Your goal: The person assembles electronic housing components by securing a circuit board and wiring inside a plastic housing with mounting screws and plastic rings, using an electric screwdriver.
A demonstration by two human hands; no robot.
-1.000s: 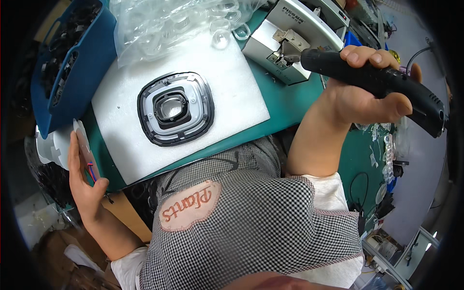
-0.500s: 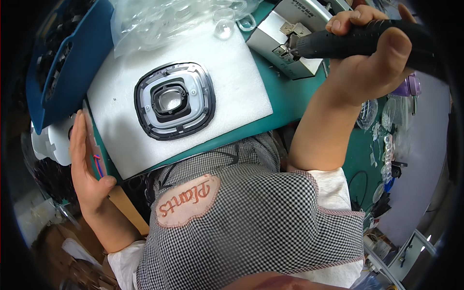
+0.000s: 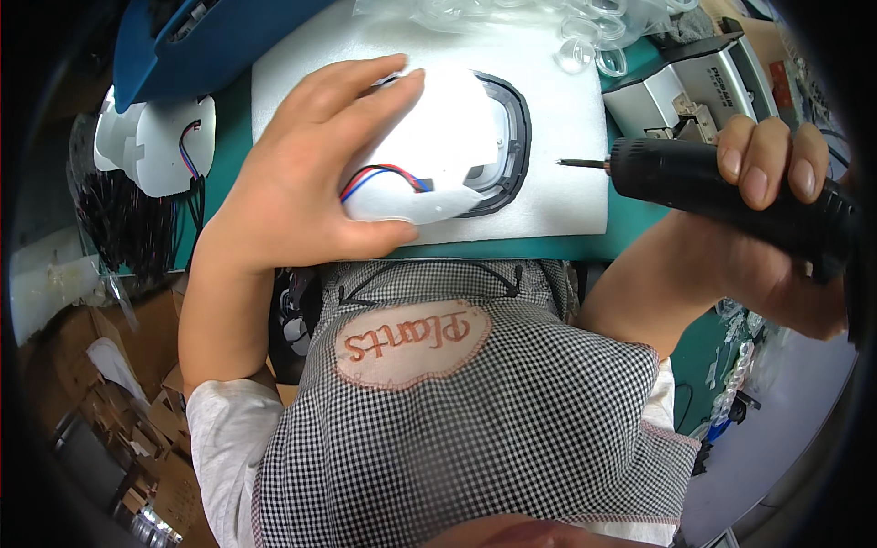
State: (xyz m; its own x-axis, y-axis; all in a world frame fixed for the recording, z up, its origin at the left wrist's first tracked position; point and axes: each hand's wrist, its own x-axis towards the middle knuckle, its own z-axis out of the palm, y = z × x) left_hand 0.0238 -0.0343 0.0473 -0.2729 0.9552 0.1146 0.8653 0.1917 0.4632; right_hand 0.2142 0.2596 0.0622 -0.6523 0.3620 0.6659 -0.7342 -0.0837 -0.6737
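My left hand [image 3: 306,169] grips a white plastic housing [image 3: 437,128] by its left side, thumb at the near edge and fingers at the far one. Red, blue and black wires [image 3: 376,170] with a small connector lie on the housing. It covers most of a rounded black-and-grey frame [image 3: 521,137], whose right part shows; whether the two touch I cannot tell. My right hand [image 3: 766,169] is wrapped round a black electric screwdriver [image 3: 671,172]. Its bare bit points left, to the right of the frame, apart from it.
The frame lies on a white foam sheet [image 3: 575,196] on a green bench mat [image 3: 635,219]. A screw feeder box [image 3: 694,87] stands at the far right, near clear round plastic parts [image 3: 575,57]. At the left are a blue bin [image 3: 219,50] and another white housing [image 3: 163,151].
My left hand has brought a white wired housing over the frame from the left. The screwdriver has come away from the screw feeder, its bit now pointing at the frame's side. The view has shifted.
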